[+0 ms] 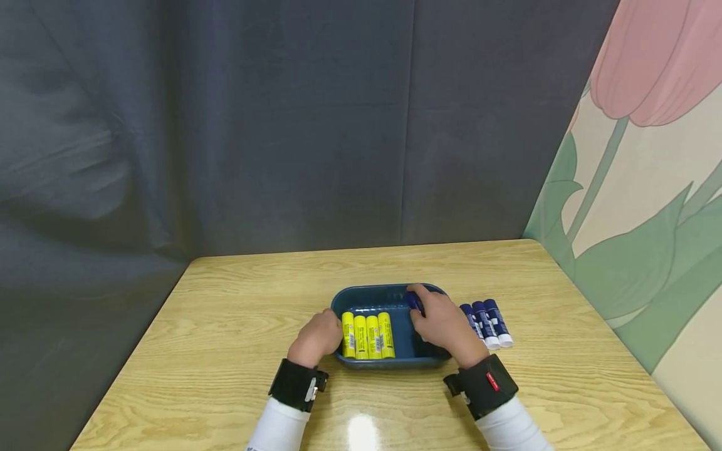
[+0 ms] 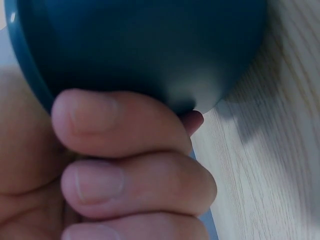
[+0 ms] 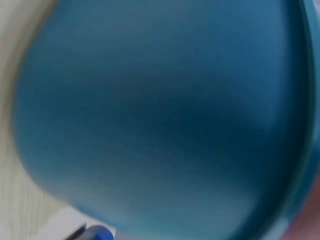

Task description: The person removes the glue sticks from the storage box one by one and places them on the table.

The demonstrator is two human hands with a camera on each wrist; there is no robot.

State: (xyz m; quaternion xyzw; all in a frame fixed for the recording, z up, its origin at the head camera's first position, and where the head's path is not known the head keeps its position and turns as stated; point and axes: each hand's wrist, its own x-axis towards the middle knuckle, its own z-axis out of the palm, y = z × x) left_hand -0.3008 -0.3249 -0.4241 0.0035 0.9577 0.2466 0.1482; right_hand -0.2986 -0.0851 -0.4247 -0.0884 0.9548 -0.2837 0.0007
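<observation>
A dark teal tray (image 1: pixel 414 361) sits on the table, with several yellow glue sticks (image 1: pixel 373 337) side by side in its left half. At the tray's left end my left hand (image 1: pixel 320 335) grips the rim. Its curled fingers (image 2: pixel 135 185) lie against the outer wall of the tray (image 2: pixel 150 50) in the left wrist view. Over the right end reaches my right hand (image 1: pixel 442 318), holding a dark blue glue stick (image 1: pixel 414 302) between thumb and fingers inside the tray. The tray's outer wall (image 3: pixel 160 120) fills most of the right wrist view, which hides the held stick.
Three dark blue glue sticks with white ends (image 1: pixel 486 322) lie on the table just right of the tray, partly behind the right hand. The wooden table (image 1: pixel 237 351) meets a dark grey curtain (image 1: pixel 293 138) at the back. A wall with painted tulips (image 1: pixel 648 207) borders the right side.
</observation>
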